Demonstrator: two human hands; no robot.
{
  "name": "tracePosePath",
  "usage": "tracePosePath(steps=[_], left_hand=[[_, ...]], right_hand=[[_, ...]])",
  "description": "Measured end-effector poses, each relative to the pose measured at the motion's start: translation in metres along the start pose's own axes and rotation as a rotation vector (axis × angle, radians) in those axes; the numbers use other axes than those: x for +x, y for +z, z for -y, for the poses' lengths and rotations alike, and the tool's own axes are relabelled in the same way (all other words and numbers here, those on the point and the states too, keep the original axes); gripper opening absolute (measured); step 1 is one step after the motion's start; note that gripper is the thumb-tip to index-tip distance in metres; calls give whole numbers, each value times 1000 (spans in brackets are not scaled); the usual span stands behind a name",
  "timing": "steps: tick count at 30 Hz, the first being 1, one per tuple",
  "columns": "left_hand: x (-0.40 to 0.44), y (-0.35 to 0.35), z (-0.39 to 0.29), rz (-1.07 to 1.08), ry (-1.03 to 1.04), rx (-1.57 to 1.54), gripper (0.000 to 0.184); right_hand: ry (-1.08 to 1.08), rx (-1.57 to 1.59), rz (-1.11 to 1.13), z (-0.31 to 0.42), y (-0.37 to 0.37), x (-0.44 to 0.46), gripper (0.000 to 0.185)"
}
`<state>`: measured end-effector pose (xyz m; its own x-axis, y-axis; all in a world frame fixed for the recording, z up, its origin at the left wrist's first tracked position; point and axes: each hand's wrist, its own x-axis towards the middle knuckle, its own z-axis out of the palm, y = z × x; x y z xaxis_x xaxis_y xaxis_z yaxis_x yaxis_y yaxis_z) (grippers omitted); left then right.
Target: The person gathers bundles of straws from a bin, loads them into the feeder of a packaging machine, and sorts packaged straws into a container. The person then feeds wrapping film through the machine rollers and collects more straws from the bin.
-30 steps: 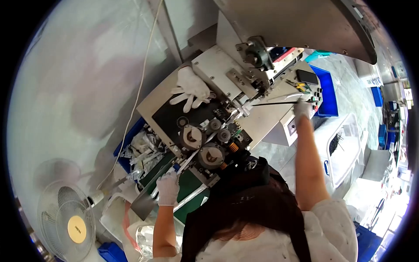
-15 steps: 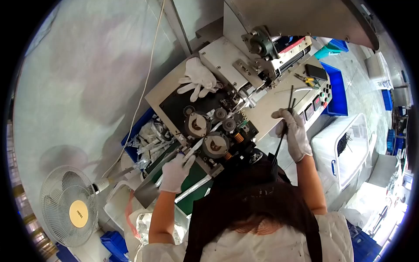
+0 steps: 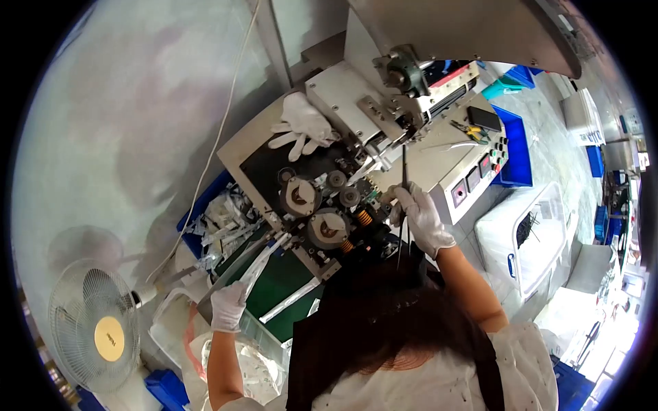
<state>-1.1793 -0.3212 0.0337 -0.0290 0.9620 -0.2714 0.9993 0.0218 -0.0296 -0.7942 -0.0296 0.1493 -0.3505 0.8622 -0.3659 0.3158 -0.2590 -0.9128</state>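
Note:
My left hand, in a white glove, is closed on the lower end of a silvery film strip, which runs up to the machine's rollers. In my right hand, also gloved, are thin black rods, held roughly upright beside the rollers. Their lower ends hang over the dark apron. Another silvery strip lies on the green surface right of my left hand. An empty white glove rests on the machine's black plate.
A fan stands at lower left, near a blue bin of film scraps. Pliers and a phone lie by the control buttons. A clear tub with black rods is at the right. A cable hangs at left.
My left hand has moved down and left from the rollers, drawing the film strip out. My right hand has come from the control panel side to beside the rollers with the black rods.

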Motion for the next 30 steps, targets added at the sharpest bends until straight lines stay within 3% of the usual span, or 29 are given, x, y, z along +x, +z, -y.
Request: tracePosePath(steps=[1, 4, 6, 8, 10, 12, 13, 14, 15, 19, 22, 24, 25, 26, 28, 30], left_hand=[[-11, -8, -6, 19, -18, 3, 21], [-27, -41, -39, -365, -191, -329, 31], [-37, -29, -53, -431, -235, -435, 32], [-42, -25, -70, -551, -262, -519, 30], [-46, -19, -81, -587, -283, -611, 29], [-50, -13, -91, -546, -338, -637, 28], [-52, -12, -96, -498, -374, -658, 27], [-53, -14, -101, -494, -386, -660, 27], [-53, -18, -105, -520, -377, -677, 27], [-67, -16, -112, -557, -363, -693, 23], [-79, -17, -120, -569, -324, -691, 17], [-91, -11, -136, -540, -412, -938, 16], [-108, 14, -148, -397, -547, -1265, 15], [-92, -35, -160, -302, -610, -1220, 25], [-76, -42, -182, -258, -711, -1238, 36], [-47, -67, -198, -265, -672, -1557, 48]], right_hand=[[-27, 65, -35, -4, 4, 4, 24], [49, 106, -30, 17, 21, -1, 26], [124, 175, -17, 26, 37, 6, 25], [76, 37, 166, 34, 51, 12, 25], [209, -94, 324, 25, 71, 23, 30], [263, -198, 510, 1, 96, 28, 38], [272, -266, 595, -7, 114, 29, 34], [-464, -528, 442, -14, 130, 25, 25], [-476, -805, 468, -19, 139, 17, 22], [-599, -1256, 521, -23, 183, 7, 16], [-710, -1288, 618, -27, 197, 6, 13], [-735, -1327, 650, -23, 200, 0, 15], [-813, -1293, 656, -5, 197, -8, 18], [-892, -1256, 667, 8, 195, -15, 20], [-979, -1309, 586, 24, 192, -17, 30], [-995, -1292, 510, 46, 183, -8, 42]])
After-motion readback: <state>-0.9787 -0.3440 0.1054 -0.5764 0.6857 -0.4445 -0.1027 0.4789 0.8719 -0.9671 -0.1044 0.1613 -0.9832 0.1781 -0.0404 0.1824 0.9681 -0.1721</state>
